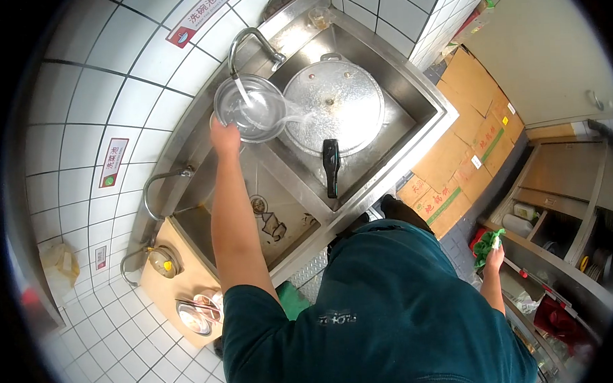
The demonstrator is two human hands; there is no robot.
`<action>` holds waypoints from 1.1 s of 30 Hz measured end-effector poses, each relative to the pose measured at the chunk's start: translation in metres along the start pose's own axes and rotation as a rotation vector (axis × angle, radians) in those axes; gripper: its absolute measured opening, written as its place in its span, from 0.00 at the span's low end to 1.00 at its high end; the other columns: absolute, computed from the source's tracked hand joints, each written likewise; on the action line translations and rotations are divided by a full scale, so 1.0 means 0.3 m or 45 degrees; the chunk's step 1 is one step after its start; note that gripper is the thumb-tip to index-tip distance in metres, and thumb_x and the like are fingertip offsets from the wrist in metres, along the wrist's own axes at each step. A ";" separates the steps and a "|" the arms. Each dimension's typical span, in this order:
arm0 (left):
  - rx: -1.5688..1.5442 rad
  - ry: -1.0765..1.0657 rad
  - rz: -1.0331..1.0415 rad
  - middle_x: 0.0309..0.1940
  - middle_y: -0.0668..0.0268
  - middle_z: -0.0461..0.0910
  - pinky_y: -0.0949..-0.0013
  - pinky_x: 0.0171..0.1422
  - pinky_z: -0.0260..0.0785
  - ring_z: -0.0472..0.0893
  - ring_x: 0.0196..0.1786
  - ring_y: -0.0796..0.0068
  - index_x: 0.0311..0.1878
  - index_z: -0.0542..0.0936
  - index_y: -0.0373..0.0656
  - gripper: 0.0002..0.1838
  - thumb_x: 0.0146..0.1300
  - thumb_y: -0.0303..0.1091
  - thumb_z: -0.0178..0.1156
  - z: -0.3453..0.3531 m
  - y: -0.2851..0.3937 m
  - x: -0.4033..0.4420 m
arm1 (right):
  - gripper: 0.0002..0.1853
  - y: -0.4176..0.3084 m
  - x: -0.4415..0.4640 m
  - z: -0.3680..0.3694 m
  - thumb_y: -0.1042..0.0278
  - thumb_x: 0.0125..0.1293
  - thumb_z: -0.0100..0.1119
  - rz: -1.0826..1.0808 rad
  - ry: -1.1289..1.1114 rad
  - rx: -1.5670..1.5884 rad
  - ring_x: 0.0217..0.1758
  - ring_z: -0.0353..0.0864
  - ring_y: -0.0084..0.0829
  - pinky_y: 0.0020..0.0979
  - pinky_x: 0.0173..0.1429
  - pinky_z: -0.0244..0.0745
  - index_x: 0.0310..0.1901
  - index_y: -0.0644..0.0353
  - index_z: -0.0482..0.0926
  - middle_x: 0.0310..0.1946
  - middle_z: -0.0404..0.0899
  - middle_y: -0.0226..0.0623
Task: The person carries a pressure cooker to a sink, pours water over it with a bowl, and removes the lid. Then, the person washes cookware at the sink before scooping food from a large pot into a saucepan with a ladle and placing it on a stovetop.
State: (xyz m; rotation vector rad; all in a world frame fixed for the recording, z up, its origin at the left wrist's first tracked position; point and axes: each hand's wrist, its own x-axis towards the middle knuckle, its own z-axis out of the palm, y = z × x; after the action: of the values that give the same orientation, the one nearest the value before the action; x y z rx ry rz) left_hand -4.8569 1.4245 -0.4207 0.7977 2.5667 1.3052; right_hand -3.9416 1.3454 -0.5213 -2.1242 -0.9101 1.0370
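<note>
My left hand (225,136) grips the rim of a round metal bowl (267,129), its fingers partly hidden behind the rim. The bowl is tilted beneath a curved faucet (247,33). A stream of water runs into it and spills over its right side. In the sink basin to the right lies a large round metal lid (343,89) with a black handle (331,169), wet on top. Out to the right, away from the sink, my right hand (494,258) is closed on a crumpled green cloth-like thing (484,247) with a white part.
A second sink basin (239,187) has some dark pieces on its bottom. Left of it, a wooden board (166,240) carries a lidded pot (164,262) and bowls (195,317). Flattened cardboard (453,146) covers the floor at right, beside a metal cabinet (566,176).
</note>
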 end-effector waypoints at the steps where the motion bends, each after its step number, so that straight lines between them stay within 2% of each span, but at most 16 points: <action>1: 0.008 0.012 0.042 0.51 0.53 0.87 0.59 0.52 0.79 0.88 0.50 0.55 0.63 0.80 0.43 0.26 0.58 0.22 0.55 0.001 -0.002 0.001 | 0.19 -0.001 0.001 0.001 0.56 0.78 0.50 -0.008 -0.003 -0.012 0.37 0.82 0.31 0.35 0.44 0.76 0.52 0.62 0.84 0.37 0.86 0.38; 4: -0.061 -0.015 -0.104 0.51 0.53 0.87 0.59 0.52 0.78 0.87 0.51 0.55 0.62 0.80 0.44 0.26 0.58 0.22 0.56 -0.008 0.058 -0.022 | 0.19 0.030 0.025 -0.010 0.55 0.78 0.51 -0.030 -0.004 -0.060 0.38 0.82 0.30 0.35 0.44 0.77 0.52 0.62 0.84 0.37 0.86 0.38; 12: 0.017 -0.032 -0.117 0.54 0.53 0.86 0.57 0.60 0.75 0.85 0.57 0.51 0.62 0.80 0.44 0.26 0.58 0.23 0.56 0.006 0.010 0.018 | 0.25 0.050 0.023 0.000 0.46 0.79 0.52 0.009 0.011 -0.092 0.41 0.82 0.30 0.37 0.47 0.76 0.55 0.62 0.83 0.38 0.86 0.39; 16: 0.028 -0.038 -0.105 0.56 0.52 0.85 0.55 0.65 0.72 0.82 0.61 0.48 0.62 0.80 0.43 0.26 0.57 0.24 0.56 0.016 -0.016 0.037 | 0.23 0.086 0.040 -0.008 0.48 0.79 0.52 0.021 0.019 -0.110 0.41 0.82 0.30 0.37 0.46 0.76 0.55 0.62 0.83 0.39 0.86 0.39; 19: 0.065 -0.025 -0.008 0.56 0.53 0.85 0.55 0.66 0.72 0.82 0.61 0.49 0.63 0.80 0.44 0.28 0.57 0.23 0.55 0.011 -0.008 0.039 | 0.22 0.084 0.032 -0.002 0.51 0.79 0.52 0.015 0.037 -0.139 0.40 0.82 0.29 0.36 0.46 0.76 0.54 0.63 0.83 0.40 0.86 0.39; 21: 0.086 -0.017 0.009 0.56 0.52 0.85 0.56 0.63 0.74 0.84 0.59 0.51 0.64 0.80 0.44 0.29 0.57 0.22 0.55 0.004 0.021 0.029 | 0.21 0.053 0.009 0.011 0.52 0.79 0.51 0.048 0.042 -0.122 0.40 0.81 0.29 0.35 0.46 0.76 0.53 0.63 0.82 0.41 0.86 0.39; 24: 0.118 -0.044 -0.036 0.55 0.52 0.85 0.58 0.57 0.78 0.86 0.55 0.53 0.65 0.79 0.45 0.30 0.57 0.21 0.54 -0.020 0.097 0.013 | 0.19 0.045 0.001 0.031 0.53 0.81 0.49 -0.046 0.047 -0.162 0.37 0.87 0.31 0.35 0.40 0.83 0.54 0.61 0.81 0.38 0.85 0.37; 27: 0.170 -0.087 -0.091 0.53 0.52 0.86 0.58 0.49 0.81 0.88 0.49 0.54 0.65 0.79 0.45 0.30 0.57 0.21 0.54 -0.026 0.093 0.037 | 0.20 0.052 -0.001 0.032 0.55 0.79 0.50 -0.050 0.018 -0.145 0.39 0.81 0.29 0.35 0.45 0.76 0.53 0.64 0.82 0.38 0.85 0.38; 29: 0.192 -0.112 -0.146 0.51 0.52 0.86 0.58 0.45 0.83 0.89 0.45 0.55 0.66 0.79 0.46 0.30 0.57 0.22 0.54 -0.025 0.081 0.048 | 0.19 0.087 0.024 0.037 0.56 0.79 0.49 -0.053 0.010 -0.117 0.39 0.81 0.30 0.34 0.45 0.76 0.54 0.63 0.82 0.38 0.85 0.38; 31: 0.191 -0.139 -0.227 0.50 0.52 0.86 0.57 0.40 0.85 0.89 0.42 0.54 0.66 0.79 0.47 0.30 0.57 0.21 0.54 -0.046 0.173 0.016 | 0.19 0.121 0.040 0.036 0.58 0.79 0.49 -0.054 0.004 -0.105 0.39 0.81 0.30 0.34 0.46 0.76 0.54 0.63 0.82 0.38 0.85 0.38; 33: 0.199 -0.135 -0.202 0.49 0.52 0.86 0.58 0.34 0.85 0.89 0.40 0.55 0.66 0.79 0.47 0.31 0.57 0.21 0.54 -0.041 0.164 0.023 | 0.18 0.120 0.039 0.042 0.59 0.78 0.48 -0.055 -0.002 -0.109 0.39 0.82 0.30 0.34 0.46 0.76 0.55 0.63 0.82 0.38 0.86 0.39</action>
State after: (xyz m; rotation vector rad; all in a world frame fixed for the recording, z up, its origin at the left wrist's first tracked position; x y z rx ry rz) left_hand -4.8482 1.4430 -0.3738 0.6534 2.6100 1.0001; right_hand -3.9354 1.3363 -0.5596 -2.1639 -1.0138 0.9945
